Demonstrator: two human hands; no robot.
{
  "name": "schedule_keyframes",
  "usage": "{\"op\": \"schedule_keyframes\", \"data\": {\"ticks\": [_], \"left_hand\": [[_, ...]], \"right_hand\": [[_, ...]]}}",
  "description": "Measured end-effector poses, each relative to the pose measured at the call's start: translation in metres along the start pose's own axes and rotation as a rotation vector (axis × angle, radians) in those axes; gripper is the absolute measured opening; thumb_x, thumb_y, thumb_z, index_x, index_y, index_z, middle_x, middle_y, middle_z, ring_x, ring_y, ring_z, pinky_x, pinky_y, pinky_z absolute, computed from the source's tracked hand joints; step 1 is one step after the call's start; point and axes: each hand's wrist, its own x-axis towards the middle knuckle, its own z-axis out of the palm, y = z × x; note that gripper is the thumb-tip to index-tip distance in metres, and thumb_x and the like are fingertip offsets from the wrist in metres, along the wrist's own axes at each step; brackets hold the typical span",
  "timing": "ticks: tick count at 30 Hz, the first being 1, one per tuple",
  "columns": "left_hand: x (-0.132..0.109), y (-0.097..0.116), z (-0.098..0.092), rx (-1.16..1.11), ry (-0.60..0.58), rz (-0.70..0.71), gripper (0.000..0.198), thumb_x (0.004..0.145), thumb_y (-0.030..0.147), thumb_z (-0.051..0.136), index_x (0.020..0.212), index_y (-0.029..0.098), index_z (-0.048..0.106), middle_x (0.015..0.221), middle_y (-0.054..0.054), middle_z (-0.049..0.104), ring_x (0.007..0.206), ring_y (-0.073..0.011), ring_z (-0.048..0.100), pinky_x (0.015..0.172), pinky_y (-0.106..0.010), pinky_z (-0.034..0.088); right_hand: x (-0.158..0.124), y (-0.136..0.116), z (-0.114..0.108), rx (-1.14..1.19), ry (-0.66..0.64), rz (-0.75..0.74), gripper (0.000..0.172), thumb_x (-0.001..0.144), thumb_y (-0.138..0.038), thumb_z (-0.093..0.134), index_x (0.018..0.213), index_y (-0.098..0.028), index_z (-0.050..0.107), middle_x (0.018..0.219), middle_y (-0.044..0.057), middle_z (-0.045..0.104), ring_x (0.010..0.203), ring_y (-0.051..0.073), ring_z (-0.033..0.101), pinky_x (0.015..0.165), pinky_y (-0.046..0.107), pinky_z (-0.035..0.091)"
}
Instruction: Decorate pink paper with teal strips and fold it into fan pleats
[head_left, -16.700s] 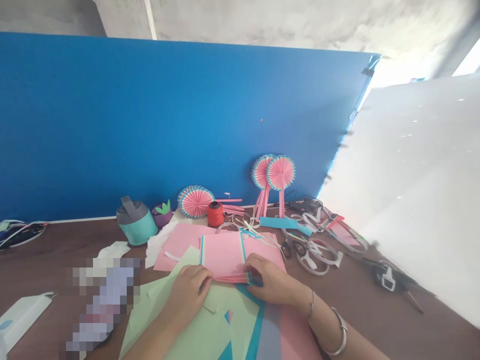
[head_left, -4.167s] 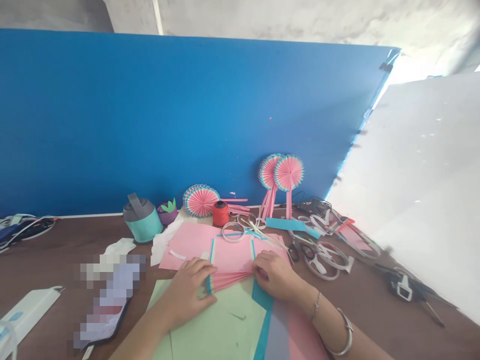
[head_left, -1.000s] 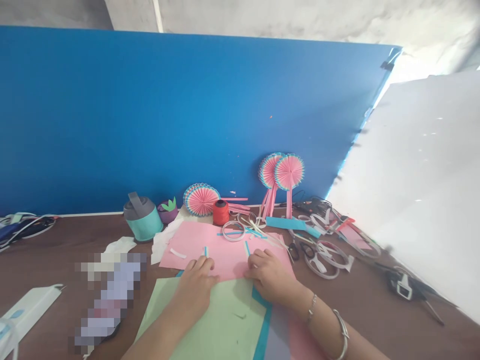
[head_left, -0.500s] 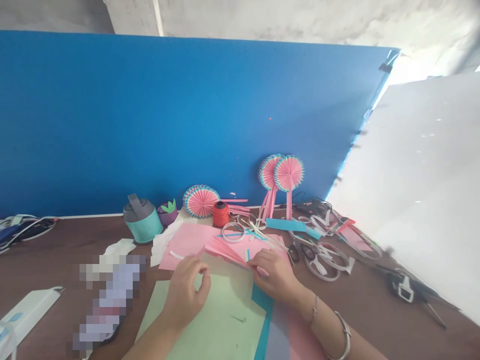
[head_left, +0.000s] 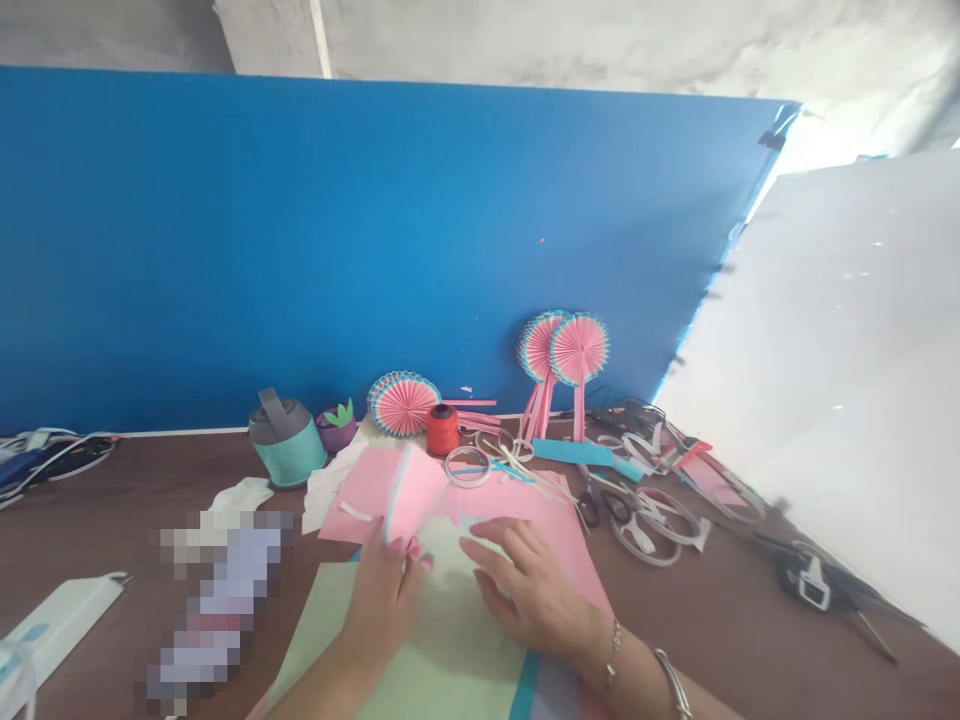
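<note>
A pleated pink paper (head_left: 411,490) with a pale blue and white edge stands tilted in my left hand (head_left: 381,585). My fingers and thumb close round its lower folds, which are partly blurred. To its right, my right hand (head_left: 529,590) hovers over the light green sheet (head_left: 457,650), fingers apart and holding nothing. Beneath the green sheet, blue and pink sheets stick out at the edges. Behind the hands lies more pink paper (head_left: 555,510), with a roll of clear tape (head_left: 467,467) on it.
Finished pink paper fans (head_left: 579,350) lean on the blue partition (head_left: 300,230). A red thread spool (head_left: 442,430), a teal pot (head_left: 289,445) and a purple cup (head_left: 335,430) stand at the back. Scissors (head_left: 616,505), tape rolls (head_left: 664,520) and a glue gun (head_left: 810,580) lie to the right.
The pleated pink paper has passed from my right hand to my left and now stands more upright. My right hand has let go and opened.
</note>
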Motion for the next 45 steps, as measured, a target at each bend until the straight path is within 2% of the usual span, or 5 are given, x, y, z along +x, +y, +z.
{"op": "schedule_keyframes", "data": {"ticks": [4, 10, 16, 21, 45], "left_hand": [[0.003, 0.002, -0.004, 0.181, -0.082, 0.072, 0.049, 0.081, 0.008, 0.037, 0.128, 0.015, 0.048, 0.093, -0.009, 0.057, 0.09, -0.0242, 0.051, 0.078, -0.041, 0.042], [0.001, 0.012, 0.007, 0.348, -0.293, 0.151, 0.052, 0.08, 0.003, 0.038, 0.13, 0.012, 0.047, 0.095, -0.01, 0.056, 0.092, -0.0248, 0.049, 0.079, -0.04, 0.04], [0.003, 0.01, 0.005, 0.221, -0.508, 0.207, 0.036, 0.085, 0.004, 0.037, 0.11, 0.018, 0.059, 0.092, -0.006, 0.06, 0.086, -0.022, 0.053, 0.073, -0.035, 0.043], [0.005, 0.003, 0.002, 0.084, -0.497, 0.172, 0.023, 0.089, 0.01, 0.039, 0.084, 0.019, 0.06, 0.085, -0.004, 0.062, 0.082, -0.0192, 0.056, 0.071, -0.032, 0.044], [0.011, 0.004, -0.014, 0.128, -0.592, 0.16, 0.029, 0.09, 0.01, 0.04, 0.085, 0.02, 0.067, 0.083, -0.004, 0.062, 0.083, -0.0181, 0.058, 0.071, -0.028, 0.043]], "right_hand": [[-0.004, -0.001, 0.001, -0.147, 0.204, -0.022, 0.041, 0.082, -0.011, 0.052, 0.121, -0.024, 0.049, 0.117, 0.011, 0.057, 0.119, 0.025, 0.045, 0.094, 0.043, 0.041], [-0.001, 0.004, 0.007, -0.105, -0.037, -0.02, 0.024, 0.085, -0.017, 0.051, 0.107, -0.02, 0.057, 0.112, 0.009, 0.062, 0.115, 0.024, 0.046, 0.097, 0.043, 0.032], [-0.007, 0.025, 0.014, 0.014, -0.236, 0.257, 0.013, 0.08, -0.01, 0.055, 0.076, -0.019, 0.062, 0.087, 0.004, 0.062, 0.084, 0.018, 0.051, 0.075, 0.034, 0.033], [-0.005, 0.028, 0.002, 0.113, -0.419, 0.356, 0.019, 0.076, -0.013, 0.056, 0.092, -0.02, 0.063, 0.088, 0.005, 0.06, 0.087, 0.019, 0.049, 0.075, 0.032, 0.033], [-0.011, 0.034, 0.003, 0.01, -0.51, 0.236, 0.018, 0.084, -0.013, 0.047, 0.079, -0.018, 0.063, 0.077, 0.004, 0.06, 0.079, 0.018, 0.05, 0.068, 0.031, 0.031]]}}
